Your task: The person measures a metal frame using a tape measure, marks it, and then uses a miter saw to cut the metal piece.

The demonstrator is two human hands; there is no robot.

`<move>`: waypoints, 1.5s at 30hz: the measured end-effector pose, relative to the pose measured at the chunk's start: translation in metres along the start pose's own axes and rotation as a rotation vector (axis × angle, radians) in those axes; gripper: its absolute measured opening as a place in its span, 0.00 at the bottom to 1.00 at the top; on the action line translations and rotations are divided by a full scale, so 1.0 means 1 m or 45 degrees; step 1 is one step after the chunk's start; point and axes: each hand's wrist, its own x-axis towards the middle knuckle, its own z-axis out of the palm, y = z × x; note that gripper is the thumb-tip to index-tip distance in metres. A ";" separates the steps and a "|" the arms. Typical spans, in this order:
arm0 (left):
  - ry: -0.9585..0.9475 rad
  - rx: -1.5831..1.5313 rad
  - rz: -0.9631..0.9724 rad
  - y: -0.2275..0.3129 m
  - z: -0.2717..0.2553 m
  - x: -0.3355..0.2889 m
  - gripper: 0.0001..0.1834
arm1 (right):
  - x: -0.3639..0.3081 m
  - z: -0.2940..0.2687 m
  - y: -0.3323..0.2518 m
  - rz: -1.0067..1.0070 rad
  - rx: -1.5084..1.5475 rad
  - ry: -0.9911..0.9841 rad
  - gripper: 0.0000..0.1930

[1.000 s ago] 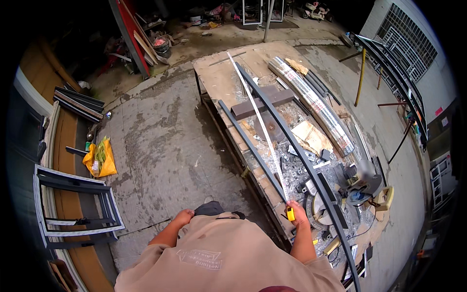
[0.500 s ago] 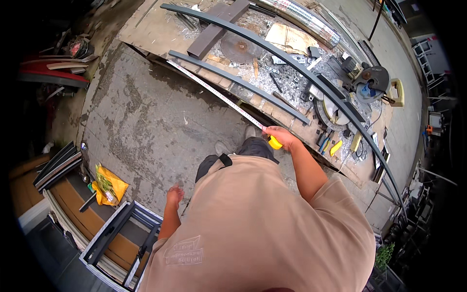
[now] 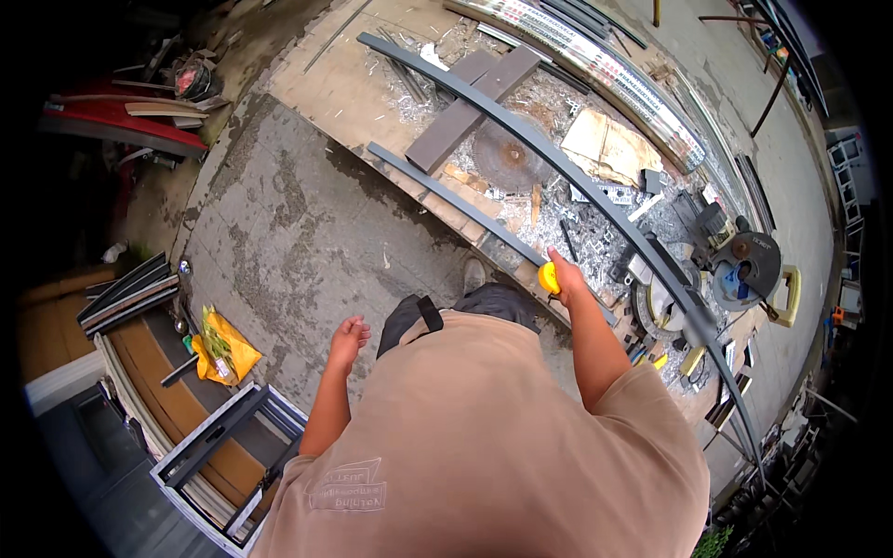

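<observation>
My right hand (image 3: 568, 279) is closed round a yellow tape measure (image 3: 548, 277) at the near edge of the workbench. No blade shows sticking out of the tape's case. Right beside it, a short grey metal profile (image 3: 456, 203) lies along the bench's near edge. Farther in, a much longer grey profile (image 3: 558, 156) runs across the whole bench top. My left hand (image 3: 349, 338) hangs over the concrete floor to the left of my body, holding nothing, its fingers loosely bent and apart.
On the bench (image 3: 321, 74) lie brown rectangular tubes (image 3: 474, 110), a round saw blade (image 3: 510, 153), cardboard (image 3: 609, 146) and metal chips. A miter saw (image 3: 744, 265) stands at the right. Lower left are a white-and-dark frame (image 3: 172, 470) and a yellow bag (image 3: 237, 346).
The white tape blade that stretched along the short profile has gone back into its case. My right hand has shifted right with the tape measure, and my left hand has risen slightly.
</observation>
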 end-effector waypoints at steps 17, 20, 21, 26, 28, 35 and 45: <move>0.028 0.019 -0.210 0.112 -0.081 0.170 0.15 | -0.028 0.201 -0.251 -1.414 -1.345 0.715 0.34; 0.024 0.010 0.022 0.204 -0.094 0.247 0.16 | 0.004 0.238 -0.282 -1.165 -1.595 0.630 0.40; -0.020 0.028 0.101 0.247 -0.094 0.267 0.17 | 0.018 0.243 -0.289 -1.054 -1.685 0.589 0.41; -0.361 0.040 0.289 0.428 -0.076 0.338 0.19 | 0.065 0.253 -0.305 -0.648 -1.973 0.480 0.31; -0.499 0.046 0.337 0.472 -0.047 0.368 0.19 | 0.062 0.246 -0.298 -0.593 -1.996 0.469 0.27; -0.815 -0.417 0.398 0.541 0.063 0.396 0.32 | -0.020 0.235 -0.311 -0.824 -2.031 0.263 0.23; -1.047 -1.402 0.485 0.581 0.109 0.296 0.29 | -0.124 0.205 -0.344 -0.765 -2.104 0.086 0.27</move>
